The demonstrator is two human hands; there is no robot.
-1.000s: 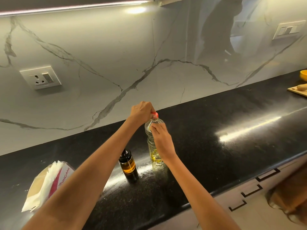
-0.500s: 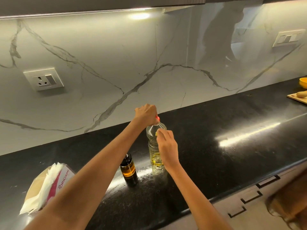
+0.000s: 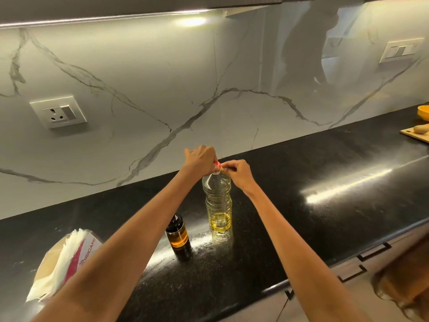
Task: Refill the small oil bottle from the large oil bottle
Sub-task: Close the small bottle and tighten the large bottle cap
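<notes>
The large clear plastic oil bottle (image 3: 218, 210) stands upright on the black counter (image 3: 301, 205), with yellow oil in its lower third. My left hand (image 3: 200, 159) grips its red cap (image 3: 216, 162) from the left. From the right, my right hand (image 3: 239, 171) pinches at the cap and neck with its fingertips. The small amber oil bottle (image 3: 177, 234) with a black cap stands just left of the large one, under my left forearm, untouched.
A torn pack of white paper napkins (image 3: 67, 259) lies at the front left. A wooden cutting board (image 3: 416, 133) with a potato and a yellow bowl (image 3: 423, 111) sit at the far right. A wall socket (image 3: 59, 112) is on the marble backsplash. Drawer handles line the counter's front.
My right hand has risen from the bottle's shoulder to the cap. My left hand stays on the cap. Both bottles stand where they were.
</notes>
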